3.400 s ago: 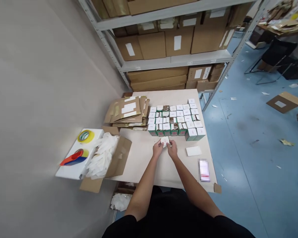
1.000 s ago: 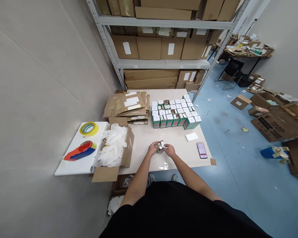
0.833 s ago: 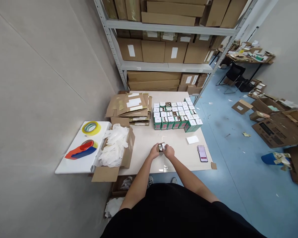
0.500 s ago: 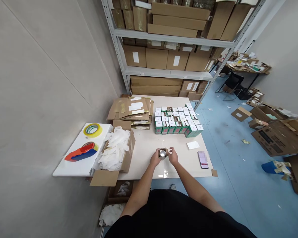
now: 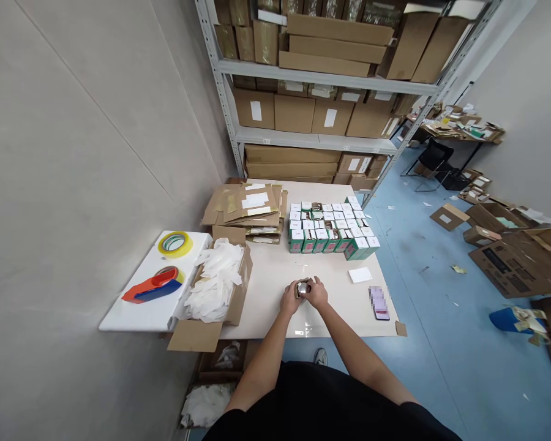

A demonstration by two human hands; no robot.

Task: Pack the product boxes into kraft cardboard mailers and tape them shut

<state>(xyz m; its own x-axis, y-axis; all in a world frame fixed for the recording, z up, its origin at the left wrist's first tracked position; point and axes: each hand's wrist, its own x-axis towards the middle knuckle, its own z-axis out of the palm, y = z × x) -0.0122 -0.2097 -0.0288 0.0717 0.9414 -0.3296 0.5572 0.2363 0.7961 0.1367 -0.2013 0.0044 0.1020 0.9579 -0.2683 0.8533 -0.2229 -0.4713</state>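
My left hand [image 5: 288, 301] and my right hand [image 5: 318, 293] are closed together over the near part of the pale table [image 5: 275, 275]. Between them they hold a small shiny metal object [image 5: 302, 287], partly hidden by the fingers. Farther back on the table stands a block of several small green boxes with white tops [image 5: 330, 226], some of them open.
An open carton of white plastic bags [image 5: 213, 285] sits at the table's left edge. A white board [image 5: 142, 312] carries a yellow tape roll [image 5: 175, 243] and a red-blue tape dispenser [image 5: 149, 286]. Flattened cartons [image 5: 248, 208], a white card [image 5: 360, 275], a phone [image 5: 379, 302], and metal shelving with cartons [image 5: 312, 104] are nearby.
The small white-topped box held earlier is gone from my hands and a shiny metal object is there instead. My hands have closed tighter round it, and my view has tilted up.
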